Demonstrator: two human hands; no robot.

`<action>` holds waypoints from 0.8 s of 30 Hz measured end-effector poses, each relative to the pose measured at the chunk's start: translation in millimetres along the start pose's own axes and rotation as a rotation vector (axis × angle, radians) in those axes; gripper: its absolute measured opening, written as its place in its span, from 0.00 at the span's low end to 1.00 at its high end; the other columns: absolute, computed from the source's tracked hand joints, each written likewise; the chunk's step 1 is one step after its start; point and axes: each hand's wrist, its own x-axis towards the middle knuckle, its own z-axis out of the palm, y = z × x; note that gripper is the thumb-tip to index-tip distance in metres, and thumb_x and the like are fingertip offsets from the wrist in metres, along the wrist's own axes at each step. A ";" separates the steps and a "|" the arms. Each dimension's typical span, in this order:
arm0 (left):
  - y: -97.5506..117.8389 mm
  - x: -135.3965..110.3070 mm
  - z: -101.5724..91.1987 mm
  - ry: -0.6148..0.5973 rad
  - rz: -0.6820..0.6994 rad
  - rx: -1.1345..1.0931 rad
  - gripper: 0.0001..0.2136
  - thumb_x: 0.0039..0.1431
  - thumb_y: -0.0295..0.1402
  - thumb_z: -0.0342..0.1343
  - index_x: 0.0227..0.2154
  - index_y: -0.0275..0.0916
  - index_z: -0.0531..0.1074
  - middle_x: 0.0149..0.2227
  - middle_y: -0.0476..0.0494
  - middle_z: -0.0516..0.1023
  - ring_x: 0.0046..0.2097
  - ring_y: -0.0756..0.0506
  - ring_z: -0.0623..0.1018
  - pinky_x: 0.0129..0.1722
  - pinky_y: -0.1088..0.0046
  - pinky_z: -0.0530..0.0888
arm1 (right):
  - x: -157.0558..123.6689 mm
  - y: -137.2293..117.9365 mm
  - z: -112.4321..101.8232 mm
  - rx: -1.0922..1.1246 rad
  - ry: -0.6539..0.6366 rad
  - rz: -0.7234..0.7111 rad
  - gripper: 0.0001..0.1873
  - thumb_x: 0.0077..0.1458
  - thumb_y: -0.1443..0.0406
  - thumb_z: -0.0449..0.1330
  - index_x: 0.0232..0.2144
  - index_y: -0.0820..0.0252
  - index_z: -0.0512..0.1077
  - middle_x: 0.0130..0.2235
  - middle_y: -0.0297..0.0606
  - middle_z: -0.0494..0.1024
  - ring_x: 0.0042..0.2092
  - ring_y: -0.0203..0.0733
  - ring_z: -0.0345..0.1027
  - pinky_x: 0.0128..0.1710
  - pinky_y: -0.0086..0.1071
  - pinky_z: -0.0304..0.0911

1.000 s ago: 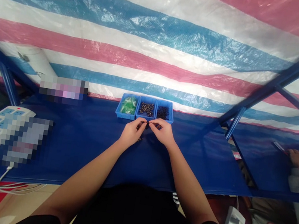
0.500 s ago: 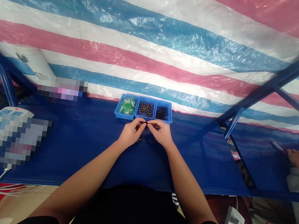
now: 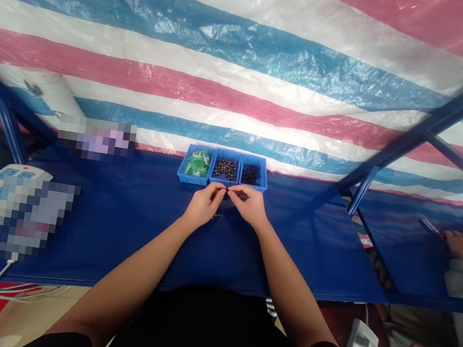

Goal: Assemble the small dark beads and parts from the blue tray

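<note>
Well inside the table edge (image 3: 339, 298), left hand (image 3: 202, 204) faces right hand (image 3: 253, 205).

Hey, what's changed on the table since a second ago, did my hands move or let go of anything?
Nothing visibly changed beyond a slight shift of the whole view. Your left hand and right hand stay together, fingertips pinched at a small dark part. The three blue bins and the loose piece by the left hand stay put.
</note>
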 end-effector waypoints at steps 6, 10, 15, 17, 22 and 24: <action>-1.2 0.5 1.3 0.011 0.027 -0.004 0.11 0.63 0.41 0.48 0.40 0.41 0.70 0.24 0.52 0.71 0.26 0.51 0.70 0.29 0.76 0.67 | 0.2 0.7 0.9 0.037 -0.002 0.011 0.10 0.54 0.61 0.60 0.36 0.58 0.77 0.36 0.38 0.81 0.35 0.40 0.74 0.35 0.32 0.69; -0.3 0.9 -1.3 -0.004 0.032 -0.005 0.12 0.64 0.41 0.47 0.40 0.41 0.72 0.28 0.50 0.74 0.28 0.51 0.72 0.31 0.76 0.68 | 0.0 0.2 1.3 0.041 0.001 0.000 0.11 0.53 0.60 0.60 0.38 0.58 0.77 0.36 0.38 0.80 0.34 0.39 0.73 0.34 0.32 0.68; 0.8 0.8 -2.8 -0.030 0.028 0.014 0.14 0.65 0.42 0.46 0.39 0.40 0.73 0.29 0.49 0.76 0.29 0.50 0.73 0.31 0.77 0.68 | -0.1 -0.7 0.4 0.012 0.009 0.007 0.12 0.54 0.60 0.60 0.39 0.58 0.76 0.36 0.38 0.80 0.34 0.39 0.73 0.33 0.31 0.68; 0.3 0.7 -2.5 -0.033 0.033 0.030 0.14 0.65 0.42 0.46 0.39 0.40 0.73 0.29 0.49 0.76 0.29 0.51 0.73 0.31 0.77 0.67 | -0.3 -1.0 0.0 0.007 0.012 -0.006 0.14 0.54 0.60 0.60 0.43 0.57 0.75 0.35 0.37 0.80 0.34 0.39 0.73 0.33 0.31 0.68; -0.4 0.8 -1.1 -0.017 0.038 0.040 0.14 0.64 0.42 0.46 0.39 0.40 0.73 0.30 0.49 0.76 0.29 0.51 0.73 0.31 0.76 0.67 | 0.0 -1.0 -0.9 -0.047 0.018 -0.045 0.10 0.54 0.61 0.60 0.37 0.57 0.77 0.37 0.38 0.80 0.36 0.40 0.74 0.34 0.32 0.68; -0.4 0.8 -0.3 0.003 0.031 0.025 0.14 0.64 0.42 0.47 0.41 0.40 0.72 0.28 0.50 0.75 0.28 0.51 0.73 0.30 0.76 0.68 | 0.3 -0.9 -1.0 -0.044 0.018 -0.047 0.10 0.54 0.62 0.60 0.37 0.58 0.77 0.37 0.38 0.80 0.36 0.40 0.74 0.34 0.32 0.69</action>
